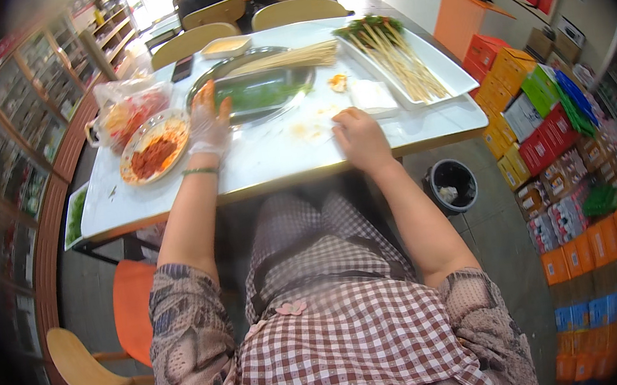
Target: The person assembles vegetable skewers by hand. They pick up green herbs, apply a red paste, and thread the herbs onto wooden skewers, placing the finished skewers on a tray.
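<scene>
My left hand (208, 121), in a clear plastic glove with reddish stains, has its fingers apart at the left rim of an oval metal tray (254, 120). Green herbs (260, 96) and a bundle of bamboo skewers (293, 57) lie on the tray. A plate of red minced filling (153, 156) stands just left of my left wrist. My bare right hand (359, 135) is curled over the table's front part, near a folded white tissue (371, 96); whether it holds anything is unclear. Skewers with green herb bundles (393, 57) lie in a white rectangular tray (461, 81) at right.
A filled plastic bag (130, 107), a dark phone (182, 69) and a small dish (225, 47) stand at the table's left and back. A waste bin (451, 186) stands below right. An orange chair (136, 309) is at lower left. People sit beyond the table; stacked boxes line the right.
</scene>
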Action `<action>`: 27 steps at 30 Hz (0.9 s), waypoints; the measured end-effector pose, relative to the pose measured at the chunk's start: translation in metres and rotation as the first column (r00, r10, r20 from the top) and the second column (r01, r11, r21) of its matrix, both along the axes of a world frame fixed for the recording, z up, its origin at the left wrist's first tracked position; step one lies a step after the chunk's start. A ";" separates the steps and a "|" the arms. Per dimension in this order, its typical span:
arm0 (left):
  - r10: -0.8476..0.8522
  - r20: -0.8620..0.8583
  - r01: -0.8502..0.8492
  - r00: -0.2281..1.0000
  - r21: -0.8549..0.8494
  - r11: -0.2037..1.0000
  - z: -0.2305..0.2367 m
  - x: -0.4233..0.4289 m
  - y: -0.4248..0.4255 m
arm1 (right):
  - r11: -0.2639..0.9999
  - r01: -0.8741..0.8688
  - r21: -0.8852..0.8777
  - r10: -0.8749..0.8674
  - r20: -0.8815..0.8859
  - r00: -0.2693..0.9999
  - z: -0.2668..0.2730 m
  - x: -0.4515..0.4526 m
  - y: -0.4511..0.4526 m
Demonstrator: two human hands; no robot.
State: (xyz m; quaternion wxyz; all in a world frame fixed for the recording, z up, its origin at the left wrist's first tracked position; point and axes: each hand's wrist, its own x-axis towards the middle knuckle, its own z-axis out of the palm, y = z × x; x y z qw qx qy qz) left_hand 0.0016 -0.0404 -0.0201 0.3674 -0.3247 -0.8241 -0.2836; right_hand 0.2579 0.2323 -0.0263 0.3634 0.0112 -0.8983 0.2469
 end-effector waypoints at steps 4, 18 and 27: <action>0.014 0.045 -0.015 0.999 0.035 0.999 0.004 0.007 0.002 | 1.000 0.006 -0.013 -0.006 0.020 1.000 0.000 0.000 -0.001; -0.031 -0.016 0.034 0.999 0.197 0.980 0.003 0.003 0.003 | 0.987 0.091 0.131 -0.087 -0.033 0.996 0.012 -0.014 -0.031; -0.058 -0.022 0.062 0.998 0.250 0.966 0.001 -0.005 0.005 | 0.988 0.120 0.093 -0.134 0.163 0.978 0.007 -0.078 -0.040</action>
